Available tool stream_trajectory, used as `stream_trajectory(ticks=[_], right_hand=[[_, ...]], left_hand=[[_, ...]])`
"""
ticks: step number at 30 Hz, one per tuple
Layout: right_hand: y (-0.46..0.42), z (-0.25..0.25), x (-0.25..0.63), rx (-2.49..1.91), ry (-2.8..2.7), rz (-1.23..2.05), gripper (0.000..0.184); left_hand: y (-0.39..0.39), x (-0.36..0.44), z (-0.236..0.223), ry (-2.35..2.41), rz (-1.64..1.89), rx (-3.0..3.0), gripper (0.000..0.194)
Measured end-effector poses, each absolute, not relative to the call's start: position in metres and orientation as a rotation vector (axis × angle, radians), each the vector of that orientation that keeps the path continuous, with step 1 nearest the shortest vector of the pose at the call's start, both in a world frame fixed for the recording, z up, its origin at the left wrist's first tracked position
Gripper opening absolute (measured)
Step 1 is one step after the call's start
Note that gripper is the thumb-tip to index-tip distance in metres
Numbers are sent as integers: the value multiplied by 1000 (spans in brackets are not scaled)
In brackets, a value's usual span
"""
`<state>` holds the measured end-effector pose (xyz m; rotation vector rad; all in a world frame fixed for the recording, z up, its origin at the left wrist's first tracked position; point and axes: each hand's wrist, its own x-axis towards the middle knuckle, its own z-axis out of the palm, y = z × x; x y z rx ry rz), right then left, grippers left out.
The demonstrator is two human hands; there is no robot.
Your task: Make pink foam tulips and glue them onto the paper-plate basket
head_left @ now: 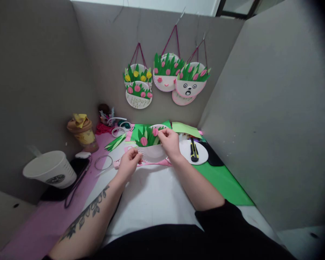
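A paper-plate basket craft (151, 151) stands upright on the white sheet (151, 195), filled with green paper leaves and pink paper flowers (143, 141). My left hand (129, 163) pinches the plate's lower left rim, fingers closed. My right hand (170, 142) is closed at the top right of the craft, fingertips pinching a leaf or flower beside a pink bud (155, 131).
Several finished plate baskets (165, 74) hang on the grey partition. A utility knife (194, 149) lies on a white plate (202, 154) at right, over green paper (222, 180). At left stand a white paper cup (51, 169), a lidded jar (82, 133), tape rings (103, 162) and cut green leaves (115, 141).
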<state>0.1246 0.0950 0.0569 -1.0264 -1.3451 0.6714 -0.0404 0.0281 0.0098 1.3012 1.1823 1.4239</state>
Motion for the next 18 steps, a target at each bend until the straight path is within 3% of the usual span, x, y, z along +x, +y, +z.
stream_trajectory(ticks=[18], right_hand=[[102,51,121,-1106,-1348,581,21]], left_hand=[[18,-30,14,1174,1378,1366,19]])
